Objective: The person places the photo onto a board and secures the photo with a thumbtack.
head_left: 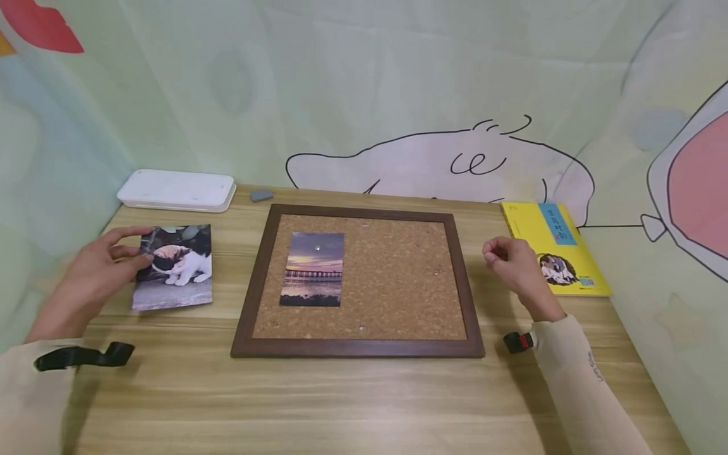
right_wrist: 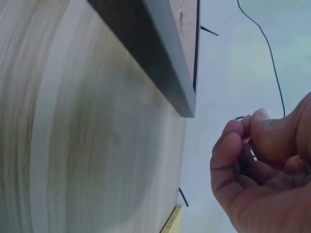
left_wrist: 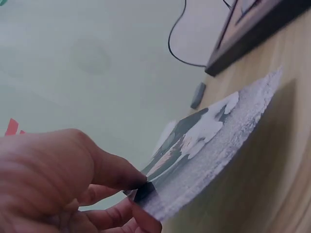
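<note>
My left hand (head_left: 93, 275) pinches the left edge of a cat photo (head_left: 182, 268) between thumb and fingers. In the left wrist view the photo (left_wrist: 204, 141) tilts, its near edge off the table with a shadow beneath. A cork board (head_left: 404, 278) in a brown wooden frame lies between the hands. On its left part is a sunset pier photo (head_left: 311, 278), with a clear push pin (head_left: 317, 248) near its top. My right hand (head_left: 517, 268) hovers right of the frame, fingers curled and thumb tip against the index finger; nothing shows in that pinch.
Other clear pins sit in the cork, at its top (head_left: 366, 225), right (head_left: 436, 273) and bottom (head_left: 361, 327). A white case (head_left: 177, 189) and a grey eraser-like block (head_left: 261, 195) lie at the back left. A yellow book (head_left: 574, 268) is beyond the right hand.
</note>
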`<state>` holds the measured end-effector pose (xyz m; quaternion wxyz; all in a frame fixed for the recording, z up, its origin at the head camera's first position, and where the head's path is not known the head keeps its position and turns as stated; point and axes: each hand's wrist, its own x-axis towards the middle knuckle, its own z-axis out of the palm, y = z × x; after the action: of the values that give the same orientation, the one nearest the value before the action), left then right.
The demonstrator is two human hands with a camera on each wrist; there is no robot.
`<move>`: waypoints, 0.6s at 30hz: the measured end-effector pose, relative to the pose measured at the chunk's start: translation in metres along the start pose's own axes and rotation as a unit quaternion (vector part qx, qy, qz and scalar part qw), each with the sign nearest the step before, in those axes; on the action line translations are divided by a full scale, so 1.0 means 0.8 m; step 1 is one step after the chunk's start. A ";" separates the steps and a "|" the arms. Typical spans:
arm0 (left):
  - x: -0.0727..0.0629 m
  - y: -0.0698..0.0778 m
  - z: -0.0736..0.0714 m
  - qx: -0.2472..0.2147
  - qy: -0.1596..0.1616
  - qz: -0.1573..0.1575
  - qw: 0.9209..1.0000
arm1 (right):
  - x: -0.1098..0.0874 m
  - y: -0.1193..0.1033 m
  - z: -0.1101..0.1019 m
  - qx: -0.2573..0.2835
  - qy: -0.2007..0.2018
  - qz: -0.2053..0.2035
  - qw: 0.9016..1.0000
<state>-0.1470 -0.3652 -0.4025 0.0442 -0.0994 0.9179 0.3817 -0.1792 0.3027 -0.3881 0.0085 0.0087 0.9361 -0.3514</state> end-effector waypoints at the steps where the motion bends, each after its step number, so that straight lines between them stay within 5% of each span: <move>1: -0.001 0.004 0.000 -0.008 -0.001 0.003 1.000 | 0.000 -0.001 0.000 0.007 -0.001 -0.001 1.000; 11: -0.010 0.048 0.010 -0.047 -0.001 0.042 0.998 | -0.005 -0.015 0.002 0.058 -0.011 0.027 0.998; 18: -0.008 0.073 0.030 -0.052 -0.021 0.039 0.998 | -0.008 -0.019 0.005 0.078 -0.015 0.038 0.996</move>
<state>-0.1529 -0.3068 -0.3783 0.0435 -0.0579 0.8987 0.4325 -0.1734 0.2885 -0.3811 0.0352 0.0402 0.9045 -0.4231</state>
